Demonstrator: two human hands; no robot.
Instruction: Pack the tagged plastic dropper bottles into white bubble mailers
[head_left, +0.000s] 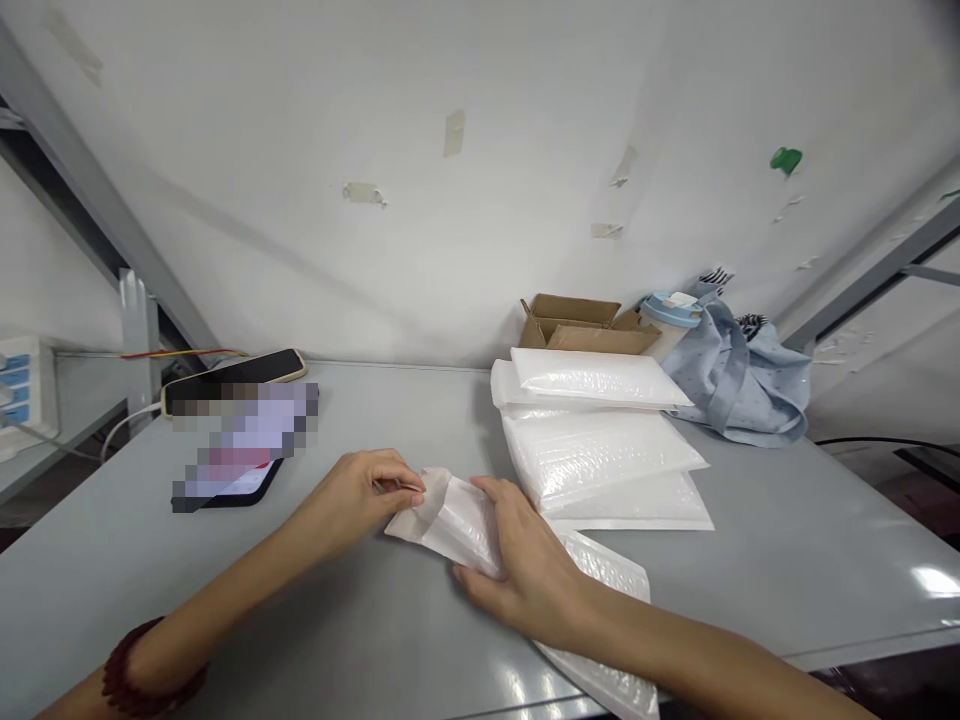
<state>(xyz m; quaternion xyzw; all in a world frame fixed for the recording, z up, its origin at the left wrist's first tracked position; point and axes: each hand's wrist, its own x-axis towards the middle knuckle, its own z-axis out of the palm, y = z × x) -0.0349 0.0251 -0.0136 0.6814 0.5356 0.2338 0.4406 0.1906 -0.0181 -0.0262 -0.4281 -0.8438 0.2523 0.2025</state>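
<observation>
A white bubble mailer (466, 527) lies between my two hands above the front middle of the grey table. My left hand (375, 495) pinches the mailer's flap at its left end, thumb against fingers. Wrapped across the mailer's body, my right hand (521, 565) grips it from the right, with fingers on the far edge and thumb on the near edge. Under my right forearm another white bubble mailer (607, 570) reaches the table's front edge, partly hidden by the arm. Whether anything is inside the held mailer cannot be made out.
Several white bubble mailers (600, 460) are stacked at the right. Behind them stand an open cardboard box (592, 335), a cup with a blue lid (667, 318) and a light-blue cloth bag (750, 385). Two phones, one dark-screened (240, 380) and one lit (255, 450), lie left on the table (810, 560).
</observation>
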